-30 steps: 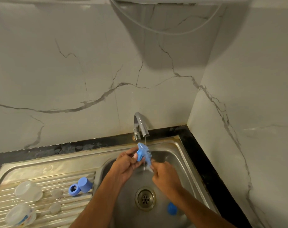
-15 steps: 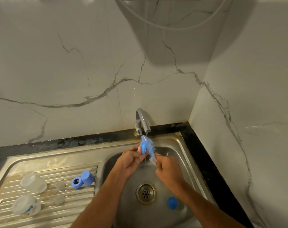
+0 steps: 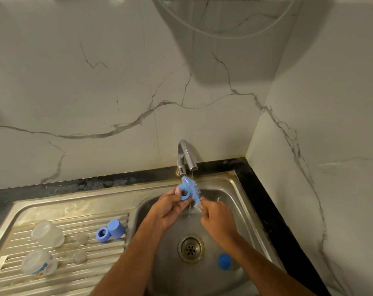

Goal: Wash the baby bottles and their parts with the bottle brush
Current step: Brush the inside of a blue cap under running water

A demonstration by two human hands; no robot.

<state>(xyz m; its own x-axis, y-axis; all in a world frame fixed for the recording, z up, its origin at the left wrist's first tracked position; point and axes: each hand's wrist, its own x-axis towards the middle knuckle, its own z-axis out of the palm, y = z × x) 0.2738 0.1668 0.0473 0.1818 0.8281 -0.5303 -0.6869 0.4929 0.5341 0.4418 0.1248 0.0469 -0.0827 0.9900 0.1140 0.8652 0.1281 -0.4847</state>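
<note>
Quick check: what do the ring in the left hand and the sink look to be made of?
Blue ring: probably matte moulded plastic, going by its even opaque colour. Sink: likely brushed stainless steel, grey and reflective with a pressed ribbed drainboard.

Left hand [image 3: 170,207] pinching blue ring [image 3: 183,191], right hand [image 3: 218,218] gripping bottle brush [image 3: 193,188], under tap [image 3: 186,155]

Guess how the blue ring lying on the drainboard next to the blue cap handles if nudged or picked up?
The blue ring lies on its curved side on the ribbed drainboard, so it probably rolls when nudged, though the blue cap touching it may block one direction. It looks like small hollow plastic: likely light and stiff. Possibly wet, so perhaps slippery.
</note>
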